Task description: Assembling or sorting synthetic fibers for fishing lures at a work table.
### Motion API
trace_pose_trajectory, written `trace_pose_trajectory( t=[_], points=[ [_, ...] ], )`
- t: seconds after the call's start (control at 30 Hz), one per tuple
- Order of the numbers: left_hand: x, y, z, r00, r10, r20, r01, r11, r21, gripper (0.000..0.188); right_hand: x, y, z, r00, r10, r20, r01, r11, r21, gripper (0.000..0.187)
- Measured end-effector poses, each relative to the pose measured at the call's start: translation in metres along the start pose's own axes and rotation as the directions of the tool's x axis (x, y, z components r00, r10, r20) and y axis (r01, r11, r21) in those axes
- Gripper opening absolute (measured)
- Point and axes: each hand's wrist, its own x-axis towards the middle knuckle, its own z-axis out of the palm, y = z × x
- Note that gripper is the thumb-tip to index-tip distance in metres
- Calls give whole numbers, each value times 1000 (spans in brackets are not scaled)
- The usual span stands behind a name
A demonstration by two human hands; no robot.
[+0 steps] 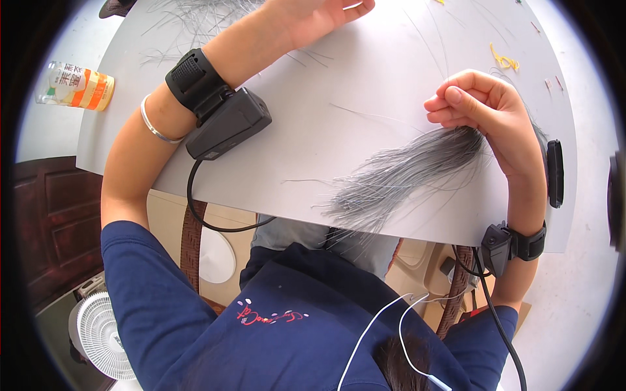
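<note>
The left hand (326,23) reaches far forward and is cut by the upper edge; I cannot tell whether it grips. The right hand (489,107) curls, thumb and forefinger pinching a thin strand (445,65), beside the grey bundle (411,169) on the white table (293,137). A fan (104,335) stands lower left. The bottle (75,86) bears dark characters, the shirt (287,352) red lettering.

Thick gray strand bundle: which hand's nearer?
Right. The right hand is at the upper-right end of the gray bundle; the left hand is apart, near the picture's top edge.
</note>
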Motion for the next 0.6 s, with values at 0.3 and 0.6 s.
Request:
trace_pose_trajectory(
  t=[0.3, 0.6],
  points=[
    [2, 3, -4, 999, 42, -23, -41, 998, 55, 23, 0, -1, 3, 1000, -1, -12, 1, 1000, -18, 23],
    [1, 2, -4, 999, 22, -34, -21, 999, 27, 10, -1, -2, 2, 1000, 10, -16, -11, 999, -32, 24]
  ],
)
